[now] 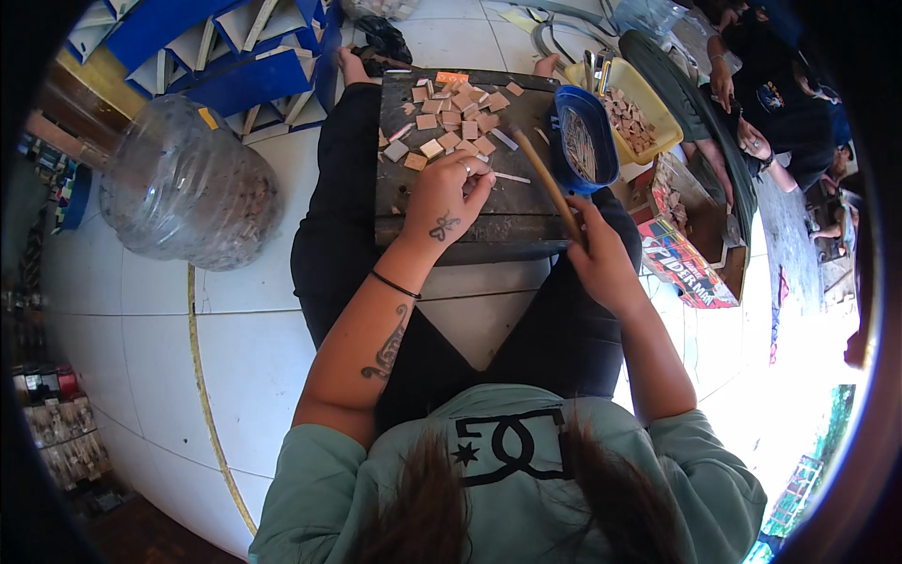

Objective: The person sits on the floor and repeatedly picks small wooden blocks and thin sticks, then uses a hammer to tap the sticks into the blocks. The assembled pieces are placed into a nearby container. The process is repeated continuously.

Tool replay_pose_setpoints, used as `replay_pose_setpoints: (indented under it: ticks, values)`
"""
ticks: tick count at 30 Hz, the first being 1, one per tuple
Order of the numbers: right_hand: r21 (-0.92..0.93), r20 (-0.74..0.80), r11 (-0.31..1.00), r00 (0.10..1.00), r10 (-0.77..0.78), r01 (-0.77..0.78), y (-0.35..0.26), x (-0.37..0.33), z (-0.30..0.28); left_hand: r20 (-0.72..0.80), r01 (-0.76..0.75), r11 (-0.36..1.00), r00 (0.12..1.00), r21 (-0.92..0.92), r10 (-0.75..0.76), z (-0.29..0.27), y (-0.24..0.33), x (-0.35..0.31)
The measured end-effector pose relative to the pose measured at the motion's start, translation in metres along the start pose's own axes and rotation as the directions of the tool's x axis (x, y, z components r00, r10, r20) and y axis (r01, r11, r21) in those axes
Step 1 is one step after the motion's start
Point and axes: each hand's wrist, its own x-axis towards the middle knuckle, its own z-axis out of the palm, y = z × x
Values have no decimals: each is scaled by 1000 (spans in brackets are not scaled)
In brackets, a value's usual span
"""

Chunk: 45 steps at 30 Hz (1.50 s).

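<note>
A dark, worn board (526,202) lies across my lap, with several small square wooden tiles (460,103) scattered over its far half. My left hand (449,193) rests at the board's middle beside the tiles, its fingers pinched together. Right by those fingertips a thin pale strip (513,178) lies on the board; whether it is gripped cannot be made out. My right hand (601,258) is wrapped round the lower end of a light wooden stick (547,183), which slants up and left over the board. A blue oval tray (613,141) of thin metal pins or nails sits at the board's right edge.
A yellow basin (669,113) with more tiles stands beyond the tray, and a printed carton (686,258) is right of my knee. On the left are a large clear plastic jar (188,188) and blue racks (202,94). Another person (785,113) sits at far right.
</note>
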Motion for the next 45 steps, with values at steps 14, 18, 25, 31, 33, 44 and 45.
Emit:
replay_pose_setpoints:
  ticks: [14, 18, 25, 31, 33, 44, 45]
  values:
    - [67, 49, 995, 996, -76, 73, -57, -46, -47, 30, -76, 991, 997, 106, 73, 2, -6, 0]
    - [111, 42, 992, 997, -62, 57, -57, -49, -49, 24, -73, 992, 997, 106, 71, 2, -6, 1]
    - [82, -39, 988, 991, -128, 131, -54, -47, -47, 32, -60, 992, 998, 107, 57, 2, -6, 1]
    - [1, 13, 995, 995, -103, 103, -51, -47, -45, 28, -58, 995, 998, 76, 56, 3, -7, 2]
    - [43, -32, 987, 987, -156, 157, -50, -48, -45, -5, -57, 997, 998, 42, 57, 4, -7, 2]
    - [31, 157, 998, 987, 40, -46, -48, -45, -47, -2, -36, 999, 999, -1, 36, 4, -4, 2]
    - [51, 106, 999, 994, 1, -7, -48, -45, -47, -1, -42, 999, 999, 8, 42, 4, -4, 2]
